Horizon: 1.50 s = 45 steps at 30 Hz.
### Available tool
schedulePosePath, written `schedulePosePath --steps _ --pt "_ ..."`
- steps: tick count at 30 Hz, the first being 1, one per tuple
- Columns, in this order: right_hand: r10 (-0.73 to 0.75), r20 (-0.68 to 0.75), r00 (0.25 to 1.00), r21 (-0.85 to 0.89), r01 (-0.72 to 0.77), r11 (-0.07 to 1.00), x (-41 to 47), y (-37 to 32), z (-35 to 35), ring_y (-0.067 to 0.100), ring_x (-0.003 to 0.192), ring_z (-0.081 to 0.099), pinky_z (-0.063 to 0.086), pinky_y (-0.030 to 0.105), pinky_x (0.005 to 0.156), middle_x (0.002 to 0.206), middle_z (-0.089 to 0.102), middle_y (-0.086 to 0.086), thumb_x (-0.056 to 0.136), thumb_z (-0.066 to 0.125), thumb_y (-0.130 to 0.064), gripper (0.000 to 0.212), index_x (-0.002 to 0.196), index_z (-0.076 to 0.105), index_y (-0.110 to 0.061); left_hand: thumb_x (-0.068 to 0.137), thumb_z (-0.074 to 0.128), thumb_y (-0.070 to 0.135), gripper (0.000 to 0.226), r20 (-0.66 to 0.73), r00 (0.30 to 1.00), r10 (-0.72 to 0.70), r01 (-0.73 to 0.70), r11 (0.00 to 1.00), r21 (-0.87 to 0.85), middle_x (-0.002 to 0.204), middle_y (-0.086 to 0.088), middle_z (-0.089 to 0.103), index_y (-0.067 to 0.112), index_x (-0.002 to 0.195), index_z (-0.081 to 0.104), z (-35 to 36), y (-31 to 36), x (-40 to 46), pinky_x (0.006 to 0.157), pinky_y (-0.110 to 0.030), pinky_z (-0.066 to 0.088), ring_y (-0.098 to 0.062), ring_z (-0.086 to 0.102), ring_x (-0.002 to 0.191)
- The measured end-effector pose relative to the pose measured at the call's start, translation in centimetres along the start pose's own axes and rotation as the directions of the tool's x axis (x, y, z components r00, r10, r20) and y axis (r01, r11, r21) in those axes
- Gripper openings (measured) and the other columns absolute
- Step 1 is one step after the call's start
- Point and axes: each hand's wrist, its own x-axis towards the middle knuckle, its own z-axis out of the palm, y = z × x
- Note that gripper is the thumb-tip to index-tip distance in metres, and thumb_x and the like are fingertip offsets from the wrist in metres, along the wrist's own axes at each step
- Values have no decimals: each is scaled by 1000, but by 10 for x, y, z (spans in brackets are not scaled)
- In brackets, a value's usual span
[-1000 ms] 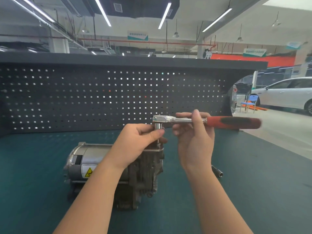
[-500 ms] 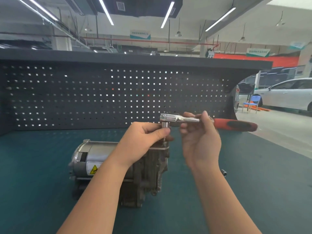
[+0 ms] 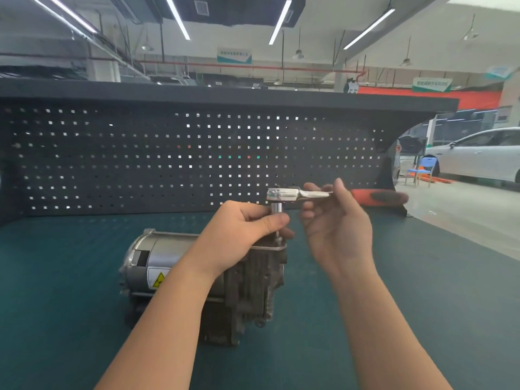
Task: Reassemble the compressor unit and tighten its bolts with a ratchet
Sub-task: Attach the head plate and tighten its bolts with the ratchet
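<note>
Head view shows one compressor unit lying on its side on the green bench mat, near the middle of the bench, with its cylindrical motor end to the left and its cast, ribbed end to the right. One yellow warning label is visible on the motor housing.

One ratchet is held level above the cast end. Its chrome head carries one socket pointing straight down; below the socket a thin shank runs to the top plate of the casting. Whether this shank is an extension or the bolt itself cannot be told.

The left hand grasps the socket, thumb in front and fingers curled behind. This grip likely keeps the drive vertical and seated on the fastener so it does not slip off while the handle swings.

The right hand pinches the chrome shaft of the ratchet close to the head, not on the red handle, which projects free to the right. A grip this near the head gives little leverage, which suggests quick running-down of a loose bolt, not final tightening.

Count: two hands, one ratchet, one socket, one compressor unit. The number of bolts cannot be counted, since the left hand covers the top plate.

One black pegboard closes the bench rear.
</note>
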Motion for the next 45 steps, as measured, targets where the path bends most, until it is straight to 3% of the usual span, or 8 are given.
schedulePosePath --steps 4,10,20,25,29,34,40,45 --pt "-292 75 953 -137 300 944 -7 9 -2 20 51 57 44 23 49 75 69 10 101 49 -18 19 83 56 -17 77 71 35 14 -17 1000 14 -15 997 -78 86 0 78 27 85 79 1 0 1 73 -16 53 -9 73 86" --pt "-554 596 581 -424 814 397 -22 10 3 24 66 63 48 27 62 83 63 9 96 50 -23 10 87 54 -25 70 74 34 26 -10 1000 -3 2 992 -126 86 -4 78 17 89 80 0 0 0 68 -14 52 -8 72 80" --pt "108 -5 994 55 -108 993 -1 -6 2 14 50 54 43 18 44 72 69 7 101 47 -24 23 81 52 -13 75 66 42 16 48 997 58 -58 998 -18 83 7 77 39 84 79 2 2 1 75 -9 48 0 70 84" --pt "-170 -14 985 -55 169 984 -11 5 9 14 51 54 45 22 46 77 72 8 102 48 -25 12 97 50 -14 74 68 35 20 21 996 82 -80 994 -75 86 4 77 27 87 80 2 -2 1 74 -13 52 -8 73 85" --pt "-577 337 744 -328 667 669 -26 15 11 18 60 63 51 25 58 80 71 5 96 57 -28 15 87 54 -40 66 74 36 27 -15 997 74 -75 995 -67 86 -3 78 18 86 80 1 -4 1 76 -17 54 -8 72 82" --pt "-570 635 521 -396 853 339 -30 29 5 19 83 68 56 39 71 89 66 -4 97 54 -43 14 98 54 -56 88 68 18 32 18 995 98 -99 995 10 62 12 71 30 60 76 0 -2 -1 63 -6 46 6 64 64" --pt "-331 49 942 -100 334 937 -13 13 2 21 48 55 44 23 48 70 70 10 101 44 -18 20 81 49 -17 83 69 29 13 57 998 42 -42 999 -1 80 4 77 28 77 81 0 -2 2 65 -11 50 -1 68 72" --pt "13 -95 995 121 -2 993 -1 12 -4 15 48 54 44 18 45 73 71 9 103 45 -21 23 82 49 -12 92 64 20 15 26 998 52 -52 998 31 84 2 78 24 88 77 2 -4 3 72 -12 51 -6 70 82"
